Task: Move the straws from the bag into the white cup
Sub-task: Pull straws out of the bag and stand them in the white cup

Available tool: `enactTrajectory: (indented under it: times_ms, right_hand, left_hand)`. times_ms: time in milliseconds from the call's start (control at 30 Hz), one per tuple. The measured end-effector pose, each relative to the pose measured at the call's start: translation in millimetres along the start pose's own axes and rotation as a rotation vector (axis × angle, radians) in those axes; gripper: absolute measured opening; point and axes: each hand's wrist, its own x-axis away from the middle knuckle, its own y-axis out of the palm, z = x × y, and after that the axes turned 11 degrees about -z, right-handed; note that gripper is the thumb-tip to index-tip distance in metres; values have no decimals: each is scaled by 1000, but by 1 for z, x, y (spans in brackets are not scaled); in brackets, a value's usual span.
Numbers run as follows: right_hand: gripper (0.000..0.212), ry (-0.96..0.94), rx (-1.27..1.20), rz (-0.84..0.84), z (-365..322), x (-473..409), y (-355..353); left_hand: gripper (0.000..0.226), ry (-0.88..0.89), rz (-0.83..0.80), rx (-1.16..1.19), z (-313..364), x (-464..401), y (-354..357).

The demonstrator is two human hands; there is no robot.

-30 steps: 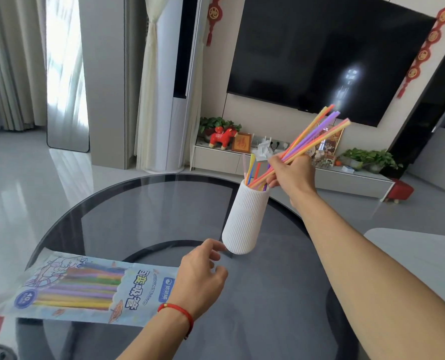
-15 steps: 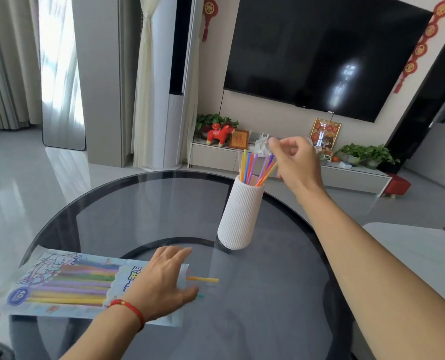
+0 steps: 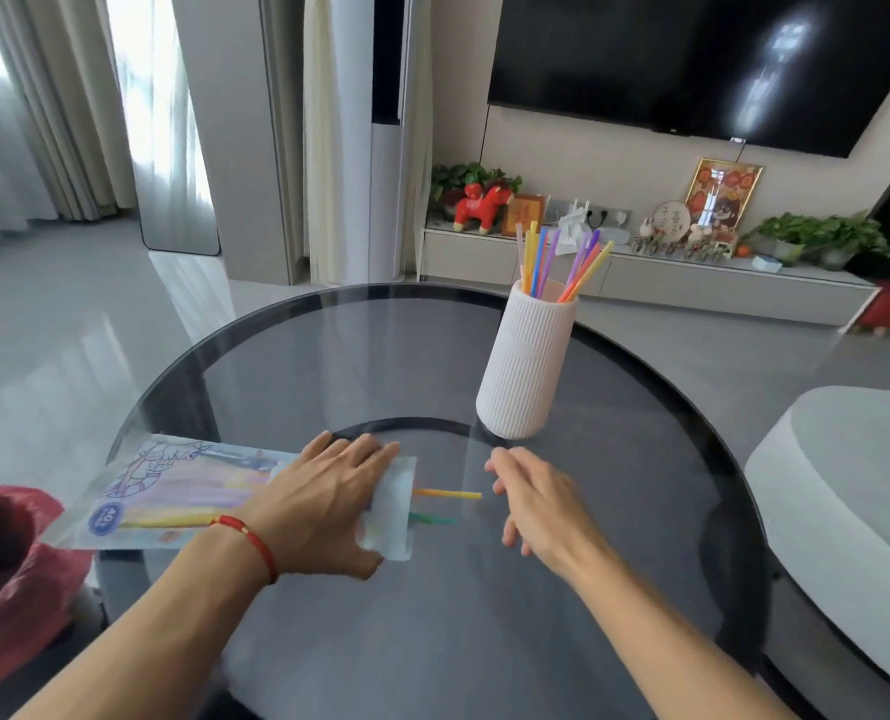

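The right hand (image 3: 531,498) has left the white cup (image 3: 528,363), apparently reaching toward the bag (image 3: 183,491).

The left hand (image 3: 328,504) is laid palm down with fingers straight and spread, a red cord worn at its wrist. The right hand (image 3: 536,498) is held low with fingers loosely extended and nothing gripped. Both forearms are stretched forward.

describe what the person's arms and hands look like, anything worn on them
Both forearms are bare as far as the picture shows, with no sleeves in view. The left hand has a thin red cord bracelet round its wrist, with what looks like a small gold bead on it. The right hand wears nothing visible: no ring, watch or glove, though it is slightly blurred.
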Motion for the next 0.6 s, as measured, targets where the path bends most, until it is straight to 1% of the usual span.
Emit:
enactTrajectory:
  times_ms: [67,133,167,267,300,367,433,500,600]
  right_hand:
    - [39,-10,9,-57,-4,-1,15]
    - [39,-24,-17,-83,-7,-2,28]
    - [39,-7,-83,-96,-7,-2,34]
    - [45,54,-497,-200,-10,3,50]
    - [47,51,-575,-221,-10,5,54]
    - [40,34,-642,-209,-7,7,58]
    - [28,20,-688,-167,-5,7,55]
    - [18,6,-674,-120,-3,4,49]
    - [15,-9,-686,-74,-2,0,36]
  left_hand:
    - [89,7,-7,4,6,1,-4]
    - [92,16,-5,-6,12,1,-10]
    - [94,24,12,-38,16,-1,-13]
    - [96,52,63,-203,27,-6,-21]
    - [96,66,67,-266,31,-8,-23]
    - [96,84,65,-348,35,-12,-22]
    - [100,70,37,-363,35,-11,-19]
    - [104,27,-1,-332,32,-9,-16]
    - [109,-37,-19,-262,25,-5,-14]
